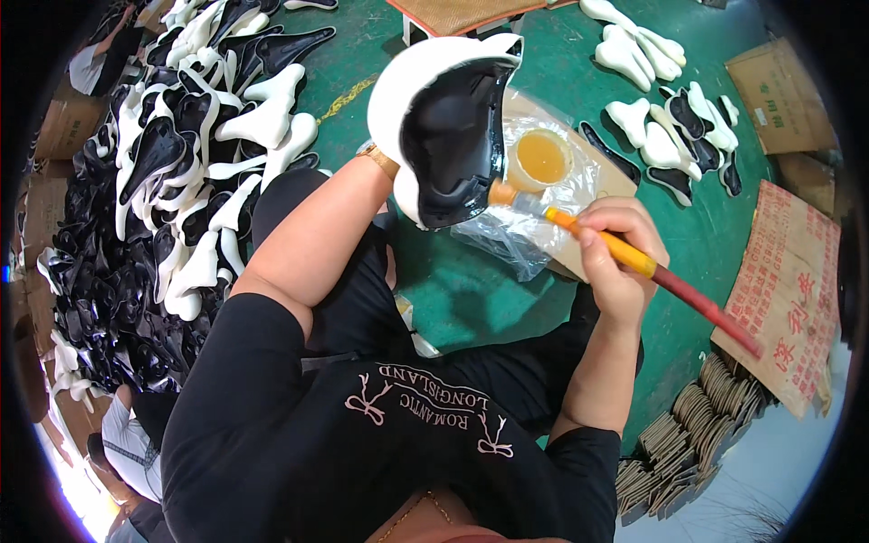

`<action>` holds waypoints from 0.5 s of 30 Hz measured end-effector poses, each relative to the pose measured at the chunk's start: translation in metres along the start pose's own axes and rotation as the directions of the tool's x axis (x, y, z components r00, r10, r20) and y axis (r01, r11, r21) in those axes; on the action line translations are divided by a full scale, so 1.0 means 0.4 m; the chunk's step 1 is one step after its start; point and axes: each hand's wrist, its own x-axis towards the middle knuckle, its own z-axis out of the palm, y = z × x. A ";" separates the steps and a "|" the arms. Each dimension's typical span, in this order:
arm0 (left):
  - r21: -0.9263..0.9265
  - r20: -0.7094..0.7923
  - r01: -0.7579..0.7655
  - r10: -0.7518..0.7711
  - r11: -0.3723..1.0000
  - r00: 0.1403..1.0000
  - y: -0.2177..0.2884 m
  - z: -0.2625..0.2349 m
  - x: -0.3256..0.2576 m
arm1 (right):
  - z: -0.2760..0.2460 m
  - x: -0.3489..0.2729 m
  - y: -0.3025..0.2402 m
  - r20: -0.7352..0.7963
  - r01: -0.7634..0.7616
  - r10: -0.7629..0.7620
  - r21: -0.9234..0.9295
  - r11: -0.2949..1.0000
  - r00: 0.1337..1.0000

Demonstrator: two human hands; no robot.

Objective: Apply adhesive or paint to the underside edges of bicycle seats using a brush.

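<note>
A bicycle saddle (453,136) with white padding and a black shell is held up in front of me, its hollow black underside facing me. My left arm, with a gold watch (378,161) at the wrist, reaches behind it; the saddle hides the fingers of the left hand that supports it. Closed around the yellow and red handle of a brush (634,256) is my right hand (623,253). The brush's bristles touch or nearly touch the saddle's lower right rim. Just beyond the bristles stands a tub (541,161) of amber liquid.
Cardboard and clear plastic sheeting (516,240) lie under the tub on the green floor. A large heap of white and black saddle parts (190,181) is at left. More saddles (670,136) lie at far right, near cardboard boxes (778,100). Stacked cardboard pieces (688,434) stand at lower right.
</note>
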 end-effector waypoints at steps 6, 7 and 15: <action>-0.248 0.076 -0.021 0.041 0.969 0.996 -0.010 -0.016 -0.038 | -0.025 0.002 -0.007 0.008 0.053 -0.053 -0.160 0.986 0.999; -0.387 0.125 -0.005 0.058 0.922 0.990 -0.012 -0.019 -0.044 | -0.036 -0.004 -0.007 -0.076 -0.032 0.018 -0.177 0.984 0.997; 0.636 0.129 -0.156 0.094 0.755 0.987 0.057 -0.034 -0.053 | -0.180 -0.071 0.032 -0.500 -0.096 0.222 0.266 0.959 0.837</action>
